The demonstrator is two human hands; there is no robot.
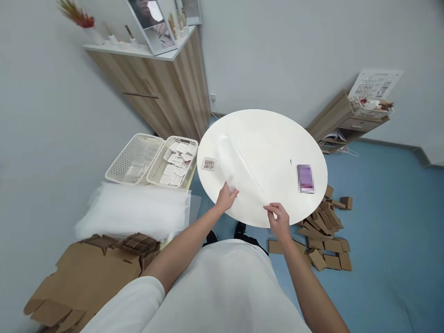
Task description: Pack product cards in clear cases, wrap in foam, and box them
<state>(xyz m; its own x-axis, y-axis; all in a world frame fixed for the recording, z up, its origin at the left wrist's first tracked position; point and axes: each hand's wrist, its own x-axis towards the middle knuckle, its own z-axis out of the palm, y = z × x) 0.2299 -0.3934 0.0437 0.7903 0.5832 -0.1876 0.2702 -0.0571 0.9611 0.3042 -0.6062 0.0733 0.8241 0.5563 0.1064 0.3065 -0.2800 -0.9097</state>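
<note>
A translucent white plastic sheet (pixel 239 164) lies across the left half of the round white table (pixel 274 138). My left hand (pixel 227 196) is closed on its near left edge, where the plastic bunches up. My right hand (pixel 278 217) pinches the sheet's near right corner between thumb and fingers at the table's front edge. Left of the sheet sits a small clear tray with reddish-brown pieces (pixel 209 163). A purple item (pixel 305 178), blurred by pixelation, lies at the table's right side. Near it is a tiny dark object (pixel 290 162).
Two white baskets (pixel 152 159) hold clear plastic and packets at the left. Below them are a stack of white sheets (pixel 135 210) and flattened cardboard (pixel 97 273). Small brown boxes (pixel 326 249) lie on the floor at right. Wooden cabinets (pixel 166 88) stand behind.
</note>
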